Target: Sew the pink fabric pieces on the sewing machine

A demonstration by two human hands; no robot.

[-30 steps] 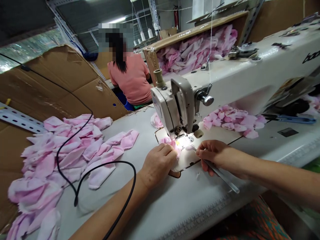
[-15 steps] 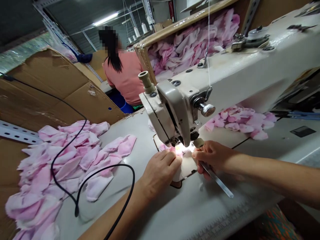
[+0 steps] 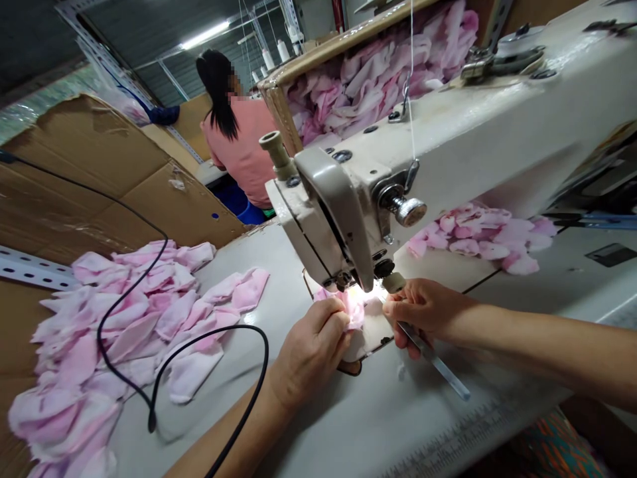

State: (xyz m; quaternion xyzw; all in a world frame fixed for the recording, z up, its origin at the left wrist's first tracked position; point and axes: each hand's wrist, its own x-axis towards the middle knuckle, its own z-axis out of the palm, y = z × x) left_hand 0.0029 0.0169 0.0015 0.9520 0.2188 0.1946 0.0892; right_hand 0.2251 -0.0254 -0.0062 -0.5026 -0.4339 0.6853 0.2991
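Note:
A small piece of pink plush fabric lies under the lit needle area of a white sewing machine. My left hand is closed on the near left edge of this fabric, its fingers bunched together. On the other side of the needle, my right hand grips a slim tool with a pale, translucent end. The tool's thin tip points in toward the needle, where glare hides it. That hand sits right beside the machine's light-coloured knob.
Pink fabric pieces pile up on the left, crossed by a black cable. Smaller pink pieces lie behind my right hand. A carton of pink fabric and a cardboard sheet stand behind. A person sits farther back.
My left hand has drawn slightly left, with its fingers more curled, and more of the pink fabric shows beside it. My right hand keeps its place with the tool. The view has shifted a little.

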